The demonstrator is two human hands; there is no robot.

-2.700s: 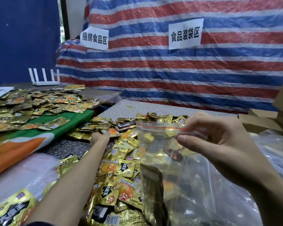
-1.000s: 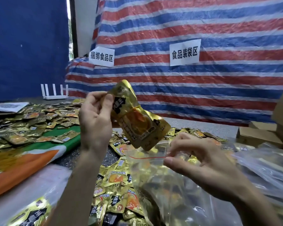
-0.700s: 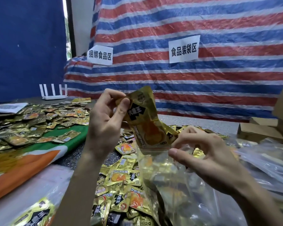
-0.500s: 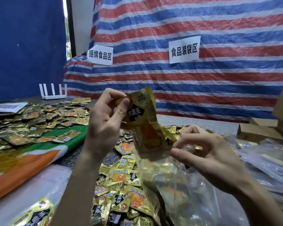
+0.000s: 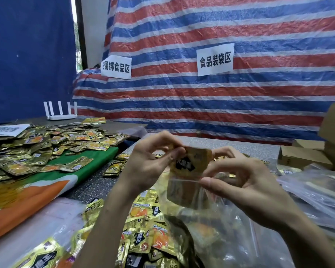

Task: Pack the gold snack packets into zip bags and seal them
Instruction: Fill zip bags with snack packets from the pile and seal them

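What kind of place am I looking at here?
Most likely a makeshift food-packing workshop. A paper sign on the striped tarpaulin reads "food bagging area" in Chinese, gold snack packets lie heaped over the tables, and cardboard boxes stand beside clear zip bags.

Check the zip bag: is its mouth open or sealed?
Open. The right hand pinches the zip bag at its rim while the left hand holds a gold packet partway in.
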